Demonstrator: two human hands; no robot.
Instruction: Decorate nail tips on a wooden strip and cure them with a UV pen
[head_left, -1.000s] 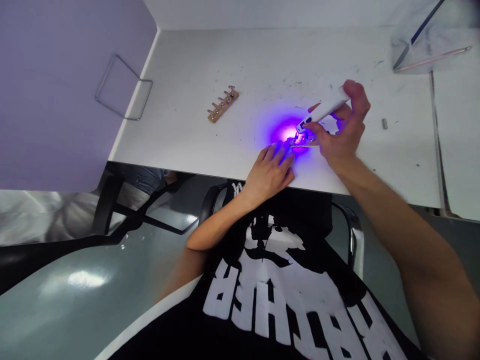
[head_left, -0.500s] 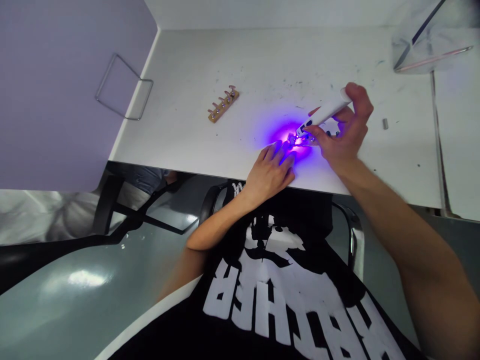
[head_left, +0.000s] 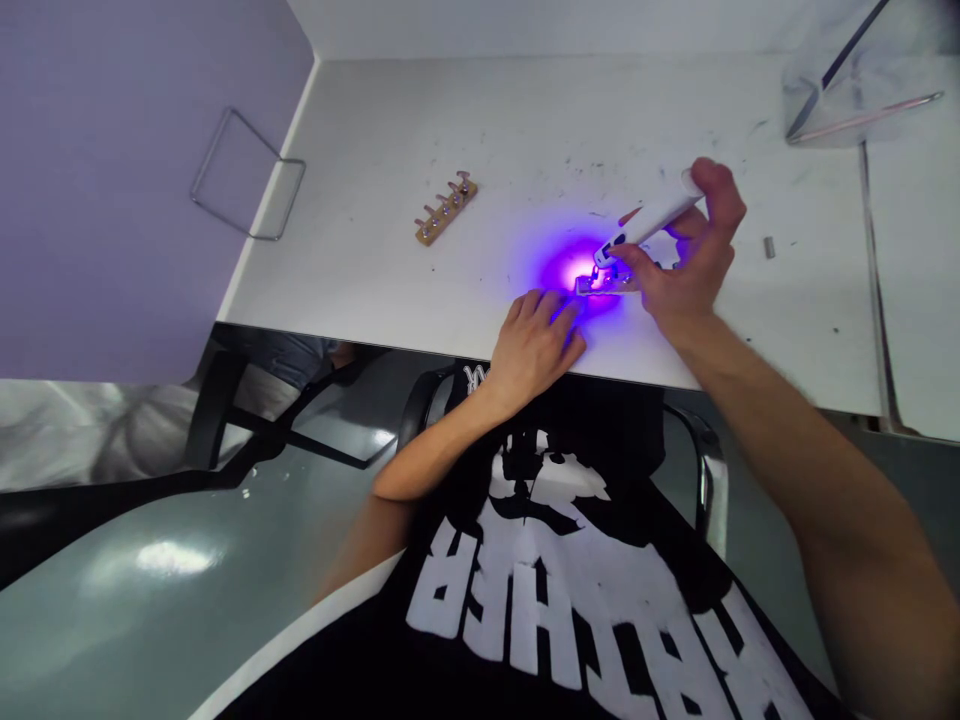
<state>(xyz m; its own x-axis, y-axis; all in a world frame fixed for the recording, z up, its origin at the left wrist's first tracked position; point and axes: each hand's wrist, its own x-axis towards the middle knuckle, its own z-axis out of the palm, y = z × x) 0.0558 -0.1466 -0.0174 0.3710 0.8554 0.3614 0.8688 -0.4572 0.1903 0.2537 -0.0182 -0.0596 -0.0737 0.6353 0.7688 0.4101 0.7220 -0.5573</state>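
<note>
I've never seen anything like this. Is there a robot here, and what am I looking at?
There's no robot: these are a person's own bare hands, seen by a camera worn on the head, looking forward and down. The right hand holds a slim white lamp, throwing violet light onto a small strip. The left hand is beside the strip's near end; whether it touches is unclear. Also on the white table are a wooden strip with upright clips and a small grey piece.

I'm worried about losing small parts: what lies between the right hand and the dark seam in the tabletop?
Between the right hand and the dark seam, the head view shows a small grey piece and, lower down, a dark speck.
</note>
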